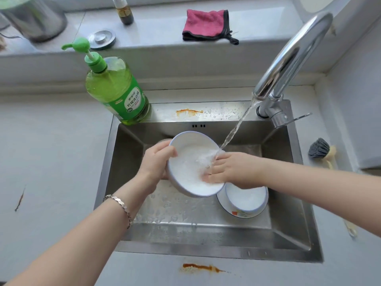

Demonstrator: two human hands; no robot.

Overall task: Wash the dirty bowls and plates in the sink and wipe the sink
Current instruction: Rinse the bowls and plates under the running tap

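Observation:
My left hand grips the left rim of a white bowl, tilted toward me above the steel sink. My right hand lies inside that bowl with straight fingers pressed against its wet inner wall. Water from the chrome faucet streams onto the bowl's right rim and over my right fingers. Below my right wrist a second white bowl sits on a plate with a coloured pattern, on the sink floor at the right.
A green dish soap bottle stands at the sink's back left corner. A pink cloth lies on the sill. A dish brush rests on the counter at the right. Orange stains mark the sink's back ledge and the front counter.

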